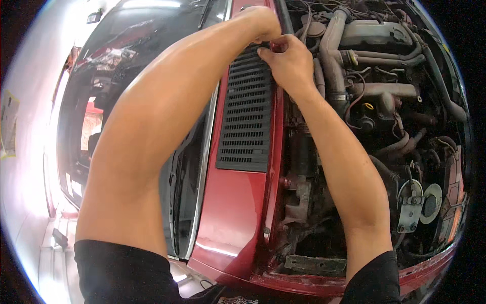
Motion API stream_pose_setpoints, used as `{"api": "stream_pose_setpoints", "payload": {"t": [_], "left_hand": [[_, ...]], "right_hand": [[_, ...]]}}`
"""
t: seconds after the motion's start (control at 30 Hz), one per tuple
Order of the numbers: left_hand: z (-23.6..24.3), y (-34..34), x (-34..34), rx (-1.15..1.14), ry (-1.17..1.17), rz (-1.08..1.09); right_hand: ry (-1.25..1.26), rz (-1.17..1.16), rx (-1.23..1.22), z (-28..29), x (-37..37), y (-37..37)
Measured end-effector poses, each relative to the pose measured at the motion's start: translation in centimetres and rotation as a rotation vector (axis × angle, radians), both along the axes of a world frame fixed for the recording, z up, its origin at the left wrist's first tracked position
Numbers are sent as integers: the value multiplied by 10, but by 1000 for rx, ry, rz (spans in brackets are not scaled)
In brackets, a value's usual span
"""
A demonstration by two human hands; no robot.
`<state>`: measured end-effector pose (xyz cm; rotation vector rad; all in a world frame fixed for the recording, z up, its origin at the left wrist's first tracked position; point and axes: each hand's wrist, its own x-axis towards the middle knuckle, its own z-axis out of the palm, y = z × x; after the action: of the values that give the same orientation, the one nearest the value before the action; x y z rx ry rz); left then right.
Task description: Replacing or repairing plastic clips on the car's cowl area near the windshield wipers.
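Observation:
Both my arms reach out over the red cowl panel (230, 202) of a car, to the far end of its black slatted vent grille (245, 121). My left hand (261, 23) is curled closed above the grille's far end, its fingers mostly hidden behind the back of the hand. Close against it on the right, my right hand (295, 66) bends its thumb and fingers in a pinch at the panel's engine-side edge. What either hand holds is too small or hidden to make out.
The windshield (136, 55) and a wiper (177, 207) lie left of the cowl. To the right the engine bay is exposed, with a thick metal pipe (331, 50), hoses and a round metal disc (432, 203). A white wall (25, 187) stands at far left.

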<state>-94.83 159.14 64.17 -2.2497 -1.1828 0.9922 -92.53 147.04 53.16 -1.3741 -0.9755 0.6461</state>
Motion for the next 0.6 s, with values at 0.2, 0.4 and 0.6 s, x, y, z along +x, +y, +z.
{"api": "stream_pose_setpoints", "payload": {"t": [0.2, 0.4, 0.6], "left_hand": [[-2, -15, -27, 57, -328, -295], [9, -19, -48, -33, -427, -341], [18, -15, -43, -81, -300, -332]], "right_hand": [[-13, -5, -52, -6, 1, -3], [33, -12, -30, -1, 4, -2], [-7, -44, -15, -4, 2, -9]]}}
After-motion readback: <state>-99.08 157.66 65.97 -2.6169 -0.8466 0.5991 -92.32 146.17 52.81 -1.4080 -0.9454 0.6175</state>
